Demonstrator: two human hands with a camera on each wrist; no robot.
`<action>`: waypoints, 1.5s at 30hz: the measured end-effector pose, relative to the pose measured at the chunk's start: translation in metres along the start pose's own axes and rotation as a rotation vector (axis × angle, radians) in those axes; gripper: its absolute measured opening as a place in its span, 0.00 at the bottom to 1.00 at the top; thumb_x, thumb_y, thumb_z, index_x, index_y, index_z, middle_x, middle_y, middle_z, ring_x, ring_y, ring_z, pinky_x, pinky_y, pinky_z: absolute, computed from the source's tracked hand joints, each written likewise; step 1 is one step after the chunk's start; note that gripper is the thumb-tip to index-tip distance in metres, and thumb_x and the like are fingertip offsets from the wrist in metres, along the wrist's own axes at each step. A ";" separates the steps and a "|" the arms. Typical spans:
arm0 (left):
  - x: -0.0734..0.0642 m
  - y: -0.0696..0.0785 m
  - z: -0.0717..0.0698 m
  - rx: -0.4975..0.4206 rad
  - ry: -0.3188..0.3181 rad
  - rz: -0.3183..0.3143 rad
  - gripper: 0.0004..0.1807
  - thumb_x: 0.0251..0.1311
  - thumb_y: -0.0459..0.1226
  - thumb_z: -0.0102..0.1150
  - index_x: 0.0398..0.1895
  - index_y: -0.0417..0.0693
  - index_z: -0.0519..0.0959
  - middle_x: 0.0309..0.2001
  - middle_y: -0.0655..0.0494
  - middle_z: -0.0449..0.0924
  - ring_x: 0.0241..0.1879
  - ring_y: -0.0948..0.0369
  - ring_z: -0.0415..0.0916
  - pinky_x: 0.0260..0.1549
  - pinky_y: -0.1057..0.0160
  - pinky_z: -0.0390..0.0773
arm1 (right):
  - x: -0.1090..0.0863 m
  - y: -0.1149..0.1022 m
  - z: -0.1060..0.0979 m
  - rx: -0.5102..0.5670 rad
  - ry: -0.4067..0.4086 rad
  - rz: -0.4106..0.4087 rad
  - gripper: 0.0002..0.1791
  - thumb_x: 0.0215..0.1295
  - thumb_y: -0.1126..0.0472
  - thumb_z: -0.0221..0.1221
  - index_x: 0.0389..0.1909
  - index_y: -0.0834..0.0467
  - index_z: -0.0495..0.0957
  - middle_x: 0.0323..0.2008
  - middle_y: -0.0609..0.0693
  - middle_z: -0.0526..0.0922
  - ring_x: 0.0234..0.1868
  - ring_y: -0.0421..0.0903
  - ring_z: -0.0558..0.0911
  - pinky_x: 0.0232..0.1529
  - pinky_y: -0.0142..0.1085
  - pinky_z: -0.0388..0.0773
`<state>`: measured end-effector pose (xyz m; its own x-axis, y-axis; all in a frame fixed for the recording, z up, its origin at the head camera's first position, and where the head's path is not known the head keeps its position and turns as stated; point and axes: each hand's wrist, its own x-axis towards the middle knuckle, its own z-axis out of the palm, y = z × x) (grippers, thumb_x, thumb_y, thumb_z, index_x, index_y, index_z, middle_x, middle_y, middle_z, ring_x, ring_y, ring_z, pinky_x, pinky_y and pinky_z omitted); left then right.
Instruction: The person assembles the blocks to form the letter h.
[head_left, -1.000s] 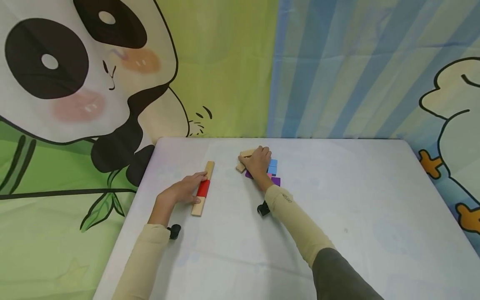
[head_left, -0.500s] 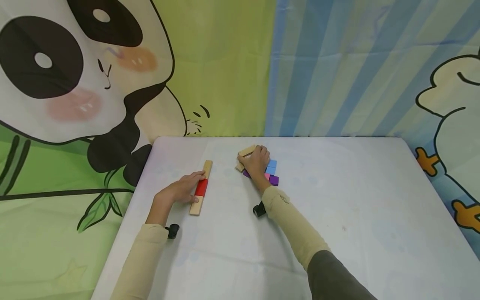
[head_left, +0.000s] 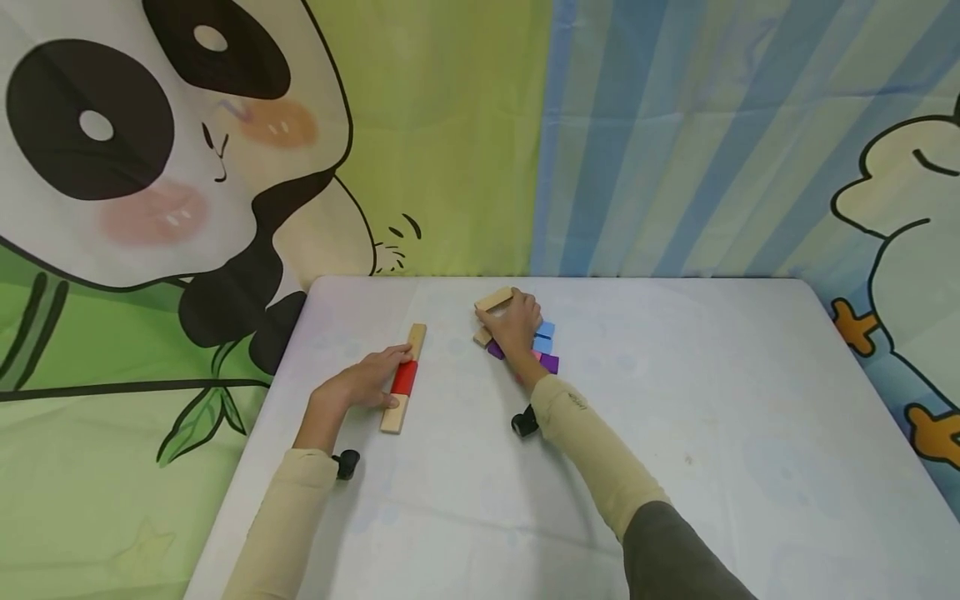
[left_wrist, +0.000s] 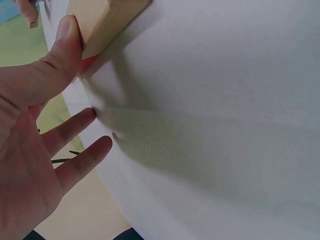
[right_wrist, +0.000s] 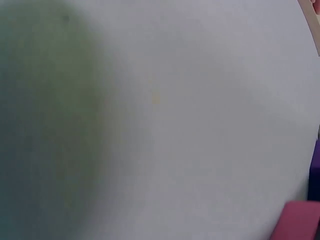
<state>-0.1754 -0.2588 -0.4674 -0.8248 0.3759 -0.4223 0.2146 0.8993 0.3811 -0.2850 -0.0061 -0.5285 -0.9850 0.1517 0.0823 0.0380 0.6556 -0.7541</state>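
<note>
Head, left hand (head_left: 365, 380): rested along the left side of a three-block row, thumb on the near plain block (head_left: 392, 419), fingers reaching the far plain block (head_left: 416, 335); fingers apart, not clamped.
Head, red block (head_left: 403, 378): lay on the counter (head_left: 637, 467) between both plain blocks, end to end, leaning slightly right toward the far end.
Head, right hand (head_left: 513, 323): pinched the pale wood block (head_left: 492, 300) near the far edge of the counter, thumb at its left end; fingers clamped on it. Could not tell whether raised.
Head, beside right hand: saw a second wood block (head_left: 482, 337) to the left, light blue blocks (head_left: 544, 330) to the right, purple block (head_left: 550, 364) and pink block (head_left: 537, 356) nearer; partly covered by hand and wrist.
Head, backdrop (head_left: 450, 150): hung behind the counter, panda at left, blue stripes at right.
Left wrist, thumb: pressed against plain wood, red showing just beyond; two other fingers straight, spread, off the wood.
Right wrist, lower right: caught pink and purple at the frame edge; sliver of wood with a fingertip higher up.
</note>
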 end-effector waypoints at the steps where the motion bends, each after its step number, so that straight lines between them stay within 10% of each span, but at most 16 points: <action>1: 0.000 -0.001 0.000 -0.003 -0.001 -0.005 0.44 0.56 0.36 0.67 0.74 0.46 0.55 0.79 0.50 0.43 0.75 0.43 0.48 0.69 0.41 0.60 | 0.001 0.000 -0.001 0.023 -0.011 -0.030 0.48 0.49 0.41 0.70 0.66 0.61 0.65 0.60 0.61 0.70 0.61 0.58 0.67 0.63 0.53 0.64; 16: 0.003 0.001 0.000 -0.009 -0.011 -0.019 0.46 0.56 0.38 0.68 0.75 0.47 0.54 0.79 0.52 0.42 0.76 0.44 0.47 0.70 0.41 0.59 | 0.018 -0.039 0.009 -0.076 -0.490 -0.327 0.48 0.55 0.43 0.68 0.71 0.62 0.60 0.65 0.59 0.71 0.66 0.53 0.70 0.68 0.44 0.68; 27: 0.007 0.003 -0.001 -0.005 -0.015 -0.035 0.47 0.55 0.38 0.68 0.76 0.50 0.53 0.79 0.54 0.42 0.76 0.46 0.48 0.70 0.42 0.60 | 0.018 -0.054 0.030 -0.048 -0.518 -0.279 0.44 0.57 0.45 0.67 0.70 0.61 0.63 0.68 0.58 0.70 0.70 0.52 0.68 0.72 0.42 0.63; 45: 0.002 -0.001 -0.002 0.008 -0.023 -0.034 0.47 0.54 0.38 0.69 0.75 0.48 0.54 0.79 0.53 0.43 0.75 0.45 0.49 0.68 0.41 0.62 | 0.015 -0.064 0.043 -0.322 -0.579 -0.413 0.36 0.69 0.43 0.54 0.73 0.52 0.60 0.73 0.49 0.64 0.73 0.51 0.64 0.73 0.46 0.60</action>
<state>-0.1787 -0.2598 -0.4671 -0.8197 0.3498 -0.4536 0.1910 0.9135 0.3593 -0.3095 -0.0775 -0.5069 -0.8577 -0.5035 -0.1045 -0.3914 0.7710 -0.5025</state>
